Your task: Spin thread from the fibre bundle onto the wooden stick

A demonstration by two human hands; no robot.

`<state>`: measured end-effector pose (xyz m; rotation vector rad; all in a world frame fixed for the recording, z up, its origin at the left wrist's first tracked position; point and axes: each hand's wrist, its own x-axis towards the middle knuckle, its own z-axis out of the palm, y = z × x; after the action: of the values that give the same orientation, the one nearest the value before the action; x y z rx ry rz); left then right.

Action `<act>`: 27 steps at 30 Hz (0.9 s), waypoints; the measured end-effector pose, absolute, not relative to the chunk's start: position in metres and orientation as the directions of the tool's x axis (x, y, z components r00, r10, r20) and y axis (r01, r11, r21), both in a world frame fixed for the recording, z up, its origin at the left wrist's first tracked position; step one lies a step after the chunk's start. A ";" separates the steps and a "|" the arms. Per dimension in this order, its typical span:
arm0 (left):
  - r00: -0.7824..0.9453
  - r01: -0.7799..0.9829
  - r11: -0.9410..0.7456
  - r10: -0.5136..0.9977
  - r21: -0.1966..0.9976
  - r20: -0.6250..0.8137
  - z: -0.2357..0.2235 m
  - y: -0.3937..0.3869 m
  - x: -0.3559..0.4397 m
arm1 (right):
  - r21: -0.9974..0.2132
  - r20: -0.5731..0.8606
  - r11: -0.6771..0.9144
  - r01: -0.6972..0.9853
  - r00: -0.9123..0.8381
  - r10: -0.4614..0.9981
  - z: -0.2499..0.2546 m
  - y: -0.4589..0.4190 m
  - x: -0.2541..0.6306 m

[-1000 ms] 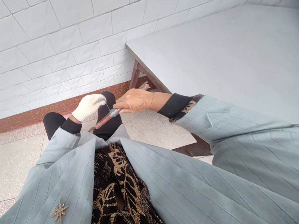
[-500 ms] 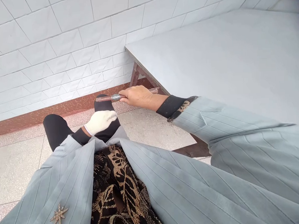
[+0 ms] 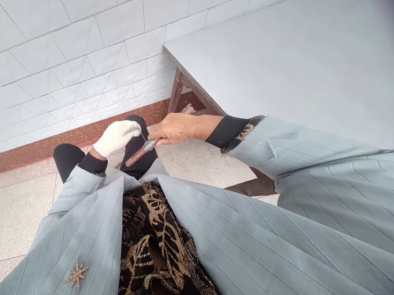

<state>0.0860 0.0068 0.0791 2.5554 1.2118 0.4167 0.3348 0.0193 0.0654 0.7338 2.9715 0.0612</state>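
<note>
My right hand [image 3: 176,128], bare, is closed around a reddish-brown wooden stick [image 3: 135,158]. Silvery wire [image 3: 149,145] is wound in a tight coil around the stick, just beyond my fingers. The stick slants, its near end low and to the left over my thigh. My left hand [image 3: 117,137], in a white knit glove, is pinched shut above and left of the coil. From its fingertips a thin strand of the wire runs down to the coil. The far end of the stick shows partly behind my right hand.
A pale grey tabletop [image 3: 278,64] on brown wooden legs [image 3: 176,91] stands to the right. White tiled wall [image 3: 81,74] with a red-brown skirting rises ahead. Below are my knees in black trousers [image 3: 68,158] and the speckled tile floor [image 3: 198,165].
My left hand has risen from beside my thigh to above the coil, and a wire strand now shows between. The stick has tilted, its left end swinging down towards me.
</note>
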 end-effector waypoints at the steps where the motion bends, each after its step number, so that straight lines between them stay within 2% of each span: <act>1: 0.602 0.664 -0.595 0.785 0.452 0.149 0.075 0.007 0.087 | 0.008 -0.017 0.891 0.454 -0.891 0.454 0.067 0.017 0.334; 3: 0.566 0.575 -0.534 0.807 0.620 0.170 0.062 0.005 0.091 | -0.121 0.135 0.869 0.480 -0.859 0.494 0.071 0.013 0.334; 6: 0.515 0.492 -0.372 0.853 0.787 0.082 0.037 -0.005 0.099 | -0.319 0.339 0.730 0.604 -0.647 0.683 0.079 0.013 0.336; 8: 0.564 0.507 -0.377 0.825 0.775 0.033 0.027 -0.012 0.104 | -0.406 0.350 0.598 0.692 -0.486 0.801 0.080 0.017 0.339; 11: 0.639 0.586 -0.512 0.769 0.628 0.031 0.026 -0.018 0.107 | -0.441 0.234 0.428 0.789 -0.360 0.903 0.076 0.026 0.343; 15: 0.680 0.669 -0.649 0.731 0.362 0.054 0.042 -0.022 0.106 | -0.306 0.150 0.398 0.865 -0.369 0.917 0.066 0.032 0.341; 19: 0.654 0.728 -0.658 0.751 0.193 0.097 0.054 -0.023 0.099 | -0.115 0.108 0.452 0.885 -0.441 0.891 0.064 0.032 0.340; 23: 0.605 0.774 -0.623 0.780 0.111 0.163 0.064 -0.018 0.084 | 0.033 0.047 0.561 0.827 -0.562 0.826 0.065 0.032 0.341; 27: 0.592 0.775 -0.619 0.782 0.129 0.198 0.072 -0.009 0.073 | 0.072 -0.118 0.756 0.651 -0.747 0.654 0.066 0.029 0.337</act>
<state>0.0728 -0.0089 0.0718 2.7766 1.3580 0.3673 0.3375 0.0285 0.0659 1.0515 2.8150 0.0390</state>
